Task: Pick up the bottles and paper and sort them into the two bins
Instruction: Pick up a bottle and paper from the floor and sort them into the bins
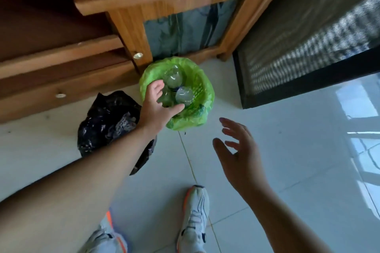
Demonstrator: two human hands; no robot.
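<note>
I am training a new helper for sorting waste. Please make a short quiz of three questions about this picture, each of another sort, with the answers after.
1. True or false: the left hand is gripping a bottle.
2. Which bin holds the clear plastic bottles? A) the green-lined bin B) the black-bagged bin C) neither
3. In a few words: where does the right hand stand, and does it hold anything?

Key
1. False: the left hand is open above the green-lined bin, with its fingers spread.
2. A.
3. It is over the tiled floor, in front of the green-lined bin, open and holding nothing.
</note>
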